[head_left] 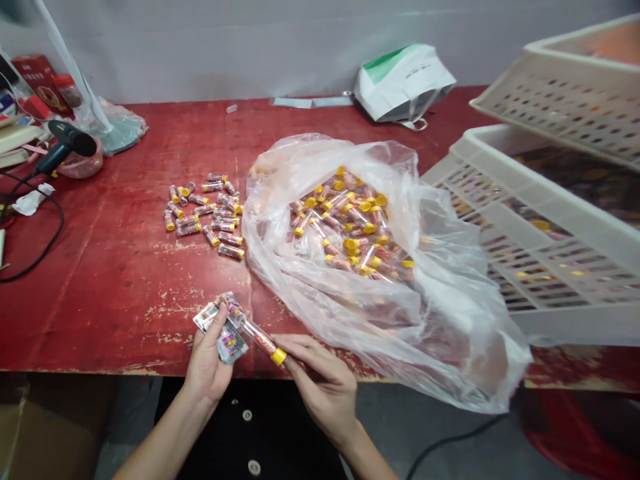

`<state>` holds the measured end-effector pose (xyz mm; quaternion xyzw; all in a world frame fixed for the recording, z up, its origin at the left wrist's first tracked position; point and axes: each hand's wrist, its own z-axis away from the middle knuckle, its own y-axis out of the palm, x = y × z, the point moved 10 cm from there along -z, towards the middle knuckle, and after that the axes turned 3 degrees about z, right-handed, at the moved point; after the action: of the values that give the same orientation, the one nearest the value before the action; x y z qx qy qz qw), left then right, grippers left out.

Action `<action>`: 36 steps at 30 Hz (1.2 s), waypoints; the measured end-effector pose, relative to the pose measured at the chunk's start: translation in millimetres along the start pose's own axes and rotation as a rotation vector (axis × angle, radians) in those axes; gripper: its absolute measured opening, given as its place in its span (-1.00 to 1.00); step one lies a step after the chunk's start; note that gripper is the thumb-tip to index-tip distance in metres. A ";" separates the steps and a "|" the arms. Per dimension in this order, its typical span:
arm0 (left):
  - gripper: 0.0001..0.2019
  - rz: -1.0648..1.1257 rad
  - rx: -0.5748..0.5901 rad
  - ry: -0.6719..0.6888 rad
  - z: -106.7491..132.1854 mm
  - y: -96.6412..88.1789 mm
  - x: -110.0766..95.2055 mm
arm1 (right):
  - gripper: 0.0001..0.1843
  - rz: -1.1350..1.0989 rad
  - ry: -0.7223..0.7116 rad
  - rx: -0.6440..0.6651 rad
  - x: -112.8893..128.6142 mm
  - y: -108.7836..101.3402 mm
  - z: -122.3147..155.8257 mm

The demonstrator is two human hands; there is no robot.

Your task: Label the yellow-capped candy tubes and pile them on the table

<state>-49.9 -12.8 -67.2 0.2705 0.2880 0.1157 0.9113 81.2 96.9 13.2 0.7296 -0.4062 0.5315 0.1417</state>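
Note:
My left hand grips a small bunch of colourful printed card labels at the front edge of the red table. A clear plastic tube with a yellow cap runs from those labels toward my right hand, whose fingers are at its capped end. The tube holds small reddish contents. Many similar tubes lie inside a large clear plastic bag to the right. A loose group of several tubes lies on the tabletop, beyond my hands.
The worn red table has a black hot-air gun and black cable at left. Stacked white perforated plastic crates stand at right. A white-and-green bag stands at the back, against a grey wall.

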 end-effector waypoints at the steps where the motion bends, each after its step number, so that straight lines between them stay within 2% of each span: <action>1: -0.74 -0.017 0.009 0.021 0.3 0.6 -1.8 | -0.61 0.023 -0.022 0.006 2.5 -0.8 -0.2; 6: -0.68 -0.099 0.059 0.090 2.8 3.4 -3.8 | -0.49 0.093 -0.135 0.033 16.9 1.6 2.4; 11: -0.64 -0.100 0.048 0.070 4.1 0.5 2.3 | -0.67 -0.036 0.094 -0.033 -1.5 6.7 7.4; 13: -0.64 -0.082 0.034 0.073 3.7 -0.7 2.0 | -0.68 -0.049 0.122 -0.056 -4.5 7.5 10.4; 22: -0.67 -0.116 0.068 0.013 5.9 0.2 7.7 | -0.57 -0.001 0.019 -0.058 -2.0 3.2 14.9; 27: -0.68 -0.133 0.123 -0.026 9.4 3.9 15.6 | -0.52 -0.017 -0.007 0.017 5.9 13.0 14.3; 30: -0.69 -0.141 0.154 -0.039 8.1 5.1 17.7 | -0.53 -0.039 -0.001 0.006 8.4 17.2 14.3; 36: -0.67 -0.108 0.166 -0.020 7.2 5.3 12.8 | -0.71 -0.367 0.359 -0.124 -30.0 28.5 27.9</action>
<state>-35.6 -6.7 -65.2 0.3304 0.3019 0.0394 0.8934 75.3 74.4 -31.0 0.6751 -0.2670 0.5920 0.3499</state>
